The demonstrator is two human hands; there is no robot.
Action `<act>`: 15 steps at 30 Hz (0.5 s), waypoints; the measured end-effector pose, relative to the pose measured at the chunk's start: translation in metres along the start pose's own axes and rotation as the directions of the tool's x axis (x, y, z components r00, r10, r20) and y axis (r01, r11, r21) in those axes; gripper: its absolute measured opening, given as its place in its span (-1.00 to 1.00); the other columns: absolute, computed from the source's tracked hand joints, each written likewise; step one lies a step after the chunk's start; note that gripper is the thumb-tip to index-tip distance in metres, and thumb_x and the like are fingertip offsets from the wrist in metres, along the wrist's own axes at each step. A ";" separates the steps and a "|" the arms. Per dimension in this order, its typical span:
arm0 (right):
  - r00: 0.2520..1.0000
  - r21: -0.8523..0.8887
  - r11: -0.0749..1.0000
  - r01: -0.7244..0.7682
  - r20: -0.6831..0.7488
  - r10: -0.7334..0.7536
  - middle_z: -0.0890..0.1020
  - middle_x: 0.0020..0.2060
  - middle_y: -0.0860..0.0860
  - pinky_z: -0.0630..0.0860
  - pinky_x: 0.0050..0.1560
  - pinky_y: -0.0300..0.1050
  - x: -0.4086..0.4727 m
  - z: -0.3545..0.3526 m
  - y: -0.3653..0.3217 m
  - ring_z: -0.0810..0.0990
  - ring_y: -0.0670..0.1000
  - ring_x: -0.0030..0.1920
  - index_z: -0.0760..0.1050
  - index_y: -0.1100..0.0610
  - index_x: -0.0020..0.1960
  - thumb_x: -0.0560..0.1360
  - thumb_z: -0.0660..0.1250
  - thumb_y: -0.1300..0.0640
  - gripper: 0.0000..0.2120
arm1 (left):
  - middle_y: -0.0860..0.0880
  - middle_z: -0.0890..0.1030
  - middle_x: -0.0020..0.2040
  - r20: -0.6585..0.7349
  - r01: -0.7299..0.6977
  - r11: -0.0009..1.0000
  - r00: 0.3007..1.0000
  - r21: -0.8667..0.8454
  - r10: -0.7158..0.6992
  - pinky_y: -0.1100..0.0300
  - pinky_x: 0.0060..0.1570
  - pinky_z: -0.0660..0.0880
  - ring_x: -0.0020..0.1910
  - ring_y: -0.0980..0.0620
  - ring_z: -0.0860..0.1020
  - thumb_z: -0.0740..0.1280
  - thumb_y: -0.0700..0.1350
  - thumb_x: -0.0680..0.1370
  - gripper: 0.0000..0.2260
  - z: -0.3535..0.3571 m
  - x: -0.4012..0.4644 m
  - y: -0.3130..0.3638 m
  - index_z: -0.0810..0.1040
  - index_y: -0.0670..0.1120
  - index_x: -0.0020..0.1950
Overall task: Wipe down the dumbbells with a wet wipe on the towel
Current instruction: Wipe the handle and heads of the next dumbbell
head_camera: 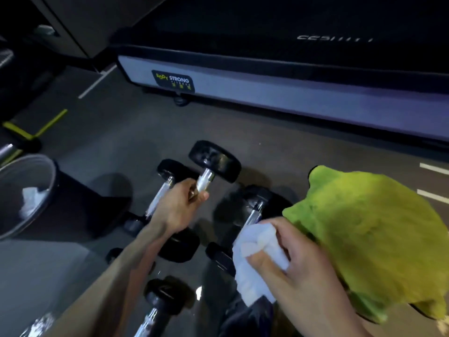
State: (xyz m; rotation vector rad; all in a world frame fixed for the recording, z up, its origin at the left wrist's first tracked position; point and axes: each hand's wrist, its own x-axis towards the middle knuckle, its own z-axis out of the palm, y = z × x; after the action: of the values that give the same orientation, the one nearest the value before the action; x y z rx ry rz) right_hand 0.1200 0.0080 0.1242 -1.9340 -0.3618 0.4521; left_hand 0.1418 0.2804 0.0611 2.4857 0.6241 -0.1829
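Note:
My left hand (179, 207) grips the chrome handle of a black dumbbell (215, 162) and holds it tilted, its far head raised above the floor. My right hand (301, 266) clutches a crumpled white wet wipe (257, 259) low in the view, just left of a yellow-green towel (369, 237) lying on the floor at the right. Beside the held one, a second dumbbell (167, 181) lies to its left and a third dumbbell (255, 205) to its right, partly behind the wipe. A fourth dumbbell (160, 302) lies near the bottom edge.
A bin (29, 195) with a clear liner and white wipes inside stands at the left. A treadmill base (243, 93) with a "Body Strong" label runs across the back. Grey gym floor with white and yellow lines lies all around.

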 end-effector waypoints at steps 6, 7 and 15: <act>0.994 0.000 0.995 -0.099 0.055 0.099 0.66 -0.24 -0.14 0.57 -0.12 -0.12 0.026 0.012 0.017 0.63 -0.14 -0.20 0.52 0.03 -0.05 0.52 0.40 -0.10 -0.80 | 0.02 0.59 -0.30 0.133 0.178 0.984 0.976 -0.006 -0.175 0.13 -0.18 0.40 -0.26 -0.07 0.58 0.40 0.07 0.65 -0.76 0.048 0.025 -0.046 0.45 0.06 -0.16; 0.990 0.005 0.993 -0.120 0.070 0.119 0.67 -0.22 -0.11 0.58 -0.07 -0.04 0.029 0.015 0.022 0.64 -0.14 -0.17 0.52 0.03 -0.04 0.54 0.39 -0.11 -0.79 | 0.01 0.59 -0.31 0.149 0.201 0.980 0.969 -0.010 -0.197 0.14 -0.20 0.41 -0.28 -0.07 0.58 0.40 0.08 0.65 -0.71 0.054 0.026 -0.050 0.42 0.07 -0.21; 0.947 0.060 0.952 -0.301 0.136 0.291 0.66 0.00 -0.08 0.54 0.17 0.00 0.042 0.038 0.031 0.61 -0.07 0.06 0.50 -0.01 0.14 0.54 0.21 -0.31 -0.59 | -0.07 0.66 -0.13 0.211 0.261 0.965 0.945 -0.035 -0.248 0.19 -0.13 0.45 0.01 -0.17 0.71 0.45 0.17 0.59 -0.78 0.087 0.019 -0.064 0.49 0.12 -0.12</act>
State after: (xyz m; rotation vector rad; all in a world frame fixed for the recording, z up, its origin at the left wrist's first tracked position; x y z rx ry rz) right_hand 0.1410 0.0450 0.0756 -1.8920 -0.1287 0.7766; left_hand 0.1287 0.2863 -0.0481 2.2814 0.8469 -0.5043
